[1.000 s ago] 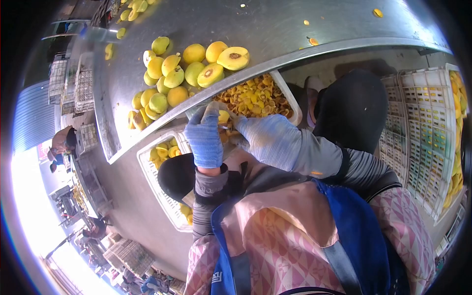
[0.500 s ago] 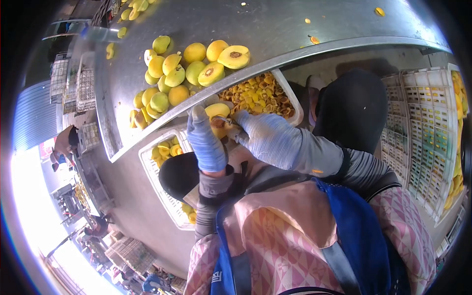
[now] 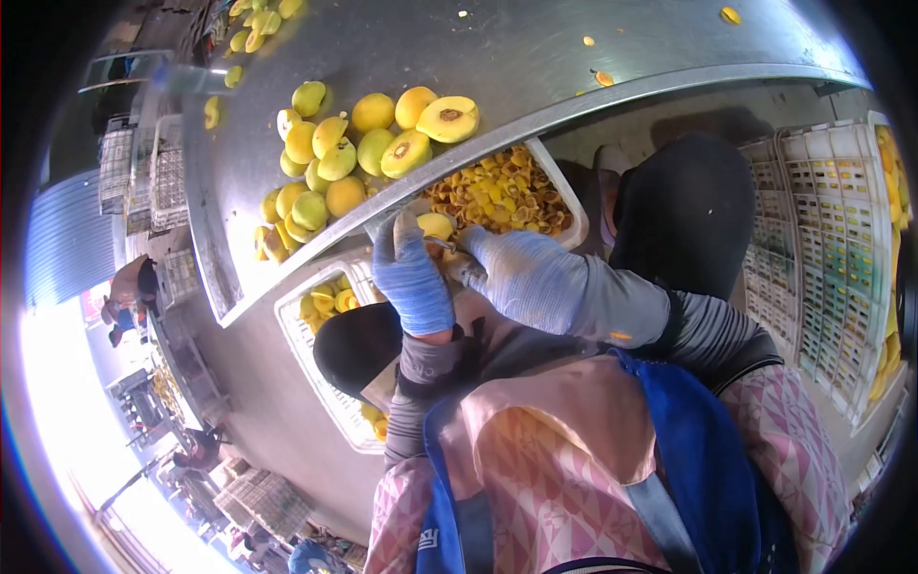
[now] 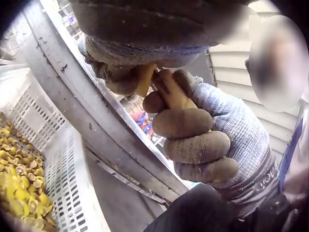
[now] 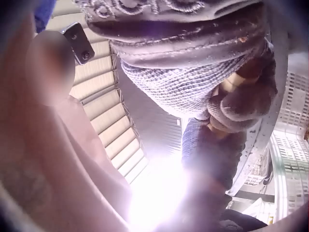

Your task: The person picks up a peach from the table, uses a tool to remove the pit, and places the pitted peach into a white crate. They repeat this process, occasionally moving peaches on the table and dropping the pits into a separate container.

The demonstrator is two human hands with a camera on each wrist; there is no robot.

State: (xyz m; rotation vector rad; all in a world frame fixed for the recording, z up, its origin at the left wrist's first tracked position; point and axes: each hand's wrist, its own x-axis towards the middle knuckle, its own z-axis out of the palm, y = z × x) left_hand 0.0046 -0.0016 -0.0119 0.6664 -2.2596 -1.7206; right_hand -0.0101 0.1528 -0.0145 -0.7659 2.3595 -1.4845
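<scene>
My gloved left hand (image 3: 416, 279) holds a yellow peach half (image 3: 435, 226) in front of my lap, just below the metal table's edge. My gloved right hand (image 3: 531, 277) grips a small tool by its tan handle (image 4: 179, 99), with its thin metal end (image 3: 444, 245) against the fruit. In the left wrist view, the right hand's fingers (image 4: 190, 133) wrap the handle, and a yellow part of the peach shows beside the tool. Gloves hide most of the cut face. The right wrist view shows the right hand (image 5: 246, 104) curled round the handle.
Whole and halved peaches (image 3: 346, 196) lie in a heap on the metal table (image 3: 535, 57). Beneath its edge stands a crate (image 3: 578, 222) of yellow and brown scraps. Another crate (image 3: 296, 330) with peach pieces is by my left knee; tall white crates (image 3: 813, 239) stand at right.
Half a second ago the peach half was tipped so its brown centre showed at the tool; now the hands have come closer round it. My left hand has shifted slightly down and right.
</scene>
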